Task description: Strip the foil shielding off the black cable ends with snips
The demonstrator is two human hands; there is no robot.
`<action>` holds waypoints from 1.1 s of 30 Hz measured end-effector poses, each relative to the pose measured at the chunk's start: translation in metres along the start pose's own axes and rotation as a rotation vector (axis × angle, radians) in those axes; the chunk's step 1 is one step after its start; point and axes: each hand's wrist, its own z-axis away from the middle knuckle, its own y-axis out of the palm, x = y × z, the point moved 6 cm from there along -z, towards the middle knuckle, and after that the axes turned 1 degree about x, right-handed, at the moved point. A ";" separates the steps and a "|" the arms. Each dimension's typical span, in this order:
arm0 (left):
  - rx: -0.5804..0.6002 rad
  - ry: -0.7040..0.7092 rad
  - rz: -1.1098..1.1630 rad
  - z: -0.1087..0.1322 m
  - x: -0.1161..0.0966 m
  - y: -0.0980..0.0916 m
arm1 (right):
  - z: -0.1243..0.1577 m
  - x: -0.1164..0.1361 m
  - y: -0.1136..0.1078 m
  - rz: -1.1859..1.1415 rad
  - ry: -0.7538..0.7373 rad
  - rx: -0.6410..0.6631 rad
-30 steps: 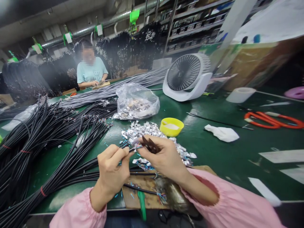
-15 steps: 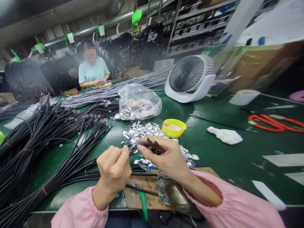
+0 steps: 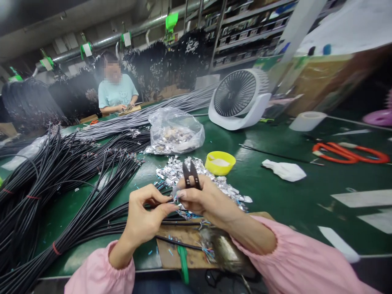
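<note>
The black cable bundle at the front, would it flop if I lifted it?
The bundle would probably bend but not go limp, since its cables make long, smooth curves. Its ends might splay, because they already fan out beyond the red tie.

A: How have the snips (image 3: 192, 182) been shifted in the right hand (image 3: 211, 201)?
B: They have been swung upright; the 2 blades (image 3: 185, 171), slanted low 0.5 s ago, are now pointed at the far edge of the tabletop (image 3: 263, 200).
A: And the left hand (image 3: 143, 214)?
B: It was curled like a fist 0.5 s ago. Now the thumb has been straightened, and a gap has been opened between thumb and forefinger.
</note>
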 end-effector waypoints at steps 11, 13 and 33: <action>-0.300 0.671 -0.702 0.017 -0.049 -0.019 | 0.011 0.026 0.002 0.478 -0.542 -0.064; -0.310 0.653 -0.753 0.017 -0.050 -0.019 | 0.013 0.026 0.005 0.512 -0.573 -0.020; -0.352 0.630 -0.895 0.025 -0.034 -0.016 | 0.009 0.016 0.012 0.377 -0.444 0.101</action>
